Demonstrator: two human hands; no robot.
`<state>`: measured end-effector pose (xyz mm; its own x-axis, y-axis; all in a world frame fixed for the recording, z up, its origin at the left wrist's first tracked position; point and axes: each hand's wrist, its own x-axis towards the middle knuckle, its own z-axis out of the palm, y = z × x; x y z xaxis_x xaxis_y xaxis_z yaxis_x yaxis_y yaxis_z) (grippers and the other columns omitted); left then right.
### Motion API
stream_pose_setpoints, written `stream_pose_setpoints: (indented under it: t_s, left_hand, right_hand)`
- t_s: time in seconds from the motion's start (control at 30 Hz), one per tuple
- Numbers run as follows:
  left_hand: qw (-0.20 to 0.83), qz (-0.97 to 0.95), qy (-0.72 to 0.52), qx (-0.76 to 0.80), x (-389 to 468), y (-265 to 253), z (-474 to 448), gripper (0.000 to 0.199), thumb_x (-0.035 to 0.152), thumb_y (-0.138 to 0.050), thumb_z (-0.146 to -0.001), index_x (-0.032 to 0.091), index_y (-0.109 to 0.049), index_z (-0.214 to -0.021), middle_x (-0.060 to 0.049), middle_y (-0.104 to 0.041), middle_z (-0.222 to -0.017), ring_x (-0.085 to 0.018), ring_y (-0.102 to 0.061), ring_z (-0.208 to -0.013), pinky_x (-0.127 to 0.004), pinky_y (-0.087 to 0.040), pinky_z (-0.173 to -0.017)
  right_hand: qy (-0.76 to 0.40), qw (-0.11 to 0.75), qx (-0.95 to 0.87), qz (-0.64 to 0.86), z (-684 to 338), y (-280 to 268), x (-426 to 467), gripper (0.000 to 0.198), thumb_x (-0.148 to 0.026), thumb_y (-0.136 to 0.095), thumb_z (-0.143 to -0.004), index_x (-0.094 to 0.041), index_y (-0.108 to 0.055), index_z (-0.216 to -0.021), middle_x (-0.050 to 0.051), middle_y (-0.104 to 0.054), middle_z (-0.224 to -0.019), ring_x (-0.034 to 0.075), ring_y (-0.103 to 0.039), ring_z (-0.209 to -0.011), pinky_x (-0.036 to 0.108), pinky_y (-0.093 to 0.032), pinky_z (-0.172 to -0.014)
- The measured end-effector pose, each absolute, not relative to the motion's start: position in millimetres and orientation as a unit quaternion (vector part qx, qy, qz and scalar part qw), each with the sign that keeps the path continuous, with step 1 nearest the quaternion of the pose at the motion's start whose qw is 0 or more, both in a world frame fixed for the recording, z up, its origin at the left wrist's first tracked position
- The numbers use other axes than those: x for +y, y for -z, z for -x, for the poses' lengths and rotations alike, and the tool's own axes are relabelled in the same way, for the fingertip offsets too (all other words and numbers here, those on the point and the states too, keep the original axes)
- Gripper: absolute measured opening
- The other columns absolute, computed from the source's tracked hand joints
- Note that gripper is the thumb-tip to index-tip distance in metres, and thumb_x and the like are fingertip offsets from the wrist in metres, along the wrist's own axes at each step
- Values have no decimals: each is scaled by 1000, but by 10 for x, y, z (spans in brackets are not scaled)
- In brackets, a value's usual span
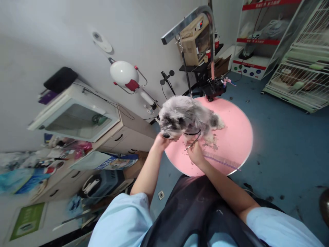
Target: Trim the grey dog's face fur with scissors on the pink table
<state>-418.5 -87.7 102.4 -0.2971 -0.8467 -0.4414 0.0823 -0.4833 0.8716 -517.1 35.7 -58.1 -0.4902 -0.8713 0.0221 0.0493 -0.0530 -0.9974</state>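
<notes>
A grey and white dog (186, 111) is on a round pink grooming table (239, 133), with a dark strap around its neck. My left hand (161, 141) grips the dog's chin beside its dark nose, and my fingers are partly hidden by the muzzle. In my right hand (195, 153) is a pair of scissors (197, 136), held just below the dog's neck and chest. Clipped hair (212, 145) lies around its paws. A long comb with a purple spine (223, 162) rests on the table to the right of my right hand.
A metal grooming arm (189, 24) rises behind the dog, with a leash (185, 67) hanging to it. To the left are a white cabinet (79, 113) and a white dryer (124, 73). Wire cages (300, 75) and a shelf (257, 41) stand at the right.
</notes>
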Motion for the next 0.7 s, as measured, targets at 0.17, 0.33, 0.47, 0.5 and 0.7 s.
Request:
stream_pose_setpoints:
  t_s: [0.17, 0.33, 0.47, 0.5, 0.7]
  left_hand:
    - [354, -438, 788, -248, -493, -1082, 4404, 28, 16, -79, -79, 19, -54, -69, 4, -53, -59, -7, -46, -49, -18, -43, -50]
    - [372, -432, 758, -317, -536, -1384, 4466, 31, 8, -77, -76, 18, -48, -67, 8, -43, -59, -1, -29, -42, -13, -25, -42]
    - [378, -429, 730, -375, -594, -1425, 4430, 26, 11, -80, -70, 17, -55, -72, 8, -48, -63, 1, -29, -42, -12, -23, -40]
    - [376, -428, 726, -385, -601, -1427, 4425, 25, 12, -81, -68, 16, -56, -72, 8, -49, -63, 1, -29, -42, -12, -22, -40]
    - [371, -443, 706, -409, -594, -1501, 4424, 22, 10, -79, -62, 15, -59, -67, 8, -49, -58, 3, -27, -39, -11, -19, -39]
  right_hand:
    - [645, 396, 539, 369, 4978, 530, 419, 36, -22, -59, -77, -25, -51, -112, 9, -72, -109, 22, -76, -99, 39, -67, -83]
    - [658, 429, 496, 369, 4999, 210, 79, 38, -19, -61, -75, -26, -50, -111, 6, -72, -105, 21, -76, -99, 40, -66, -87]
    - [687, 377, 488, 385, 5129, -59, -271, 45, -22, -74, -71, -25, -49, -107, 7, -71, -108, 23, -73, -102, 44, -62, -98]
    - [693, 372, 484, 384, 5146, -104, -337, 45, -22, -75, -70, -25, -49, -106, 7, -71, -108, 24, -73, -102, 45, -61, -99]
    - [700, 413, 483, 326, 5087, -181, -474, 28, -16, -60, -75, -25, -49, -99, 2, -70, -91, 21, -73, -90, 41, -62, -90]
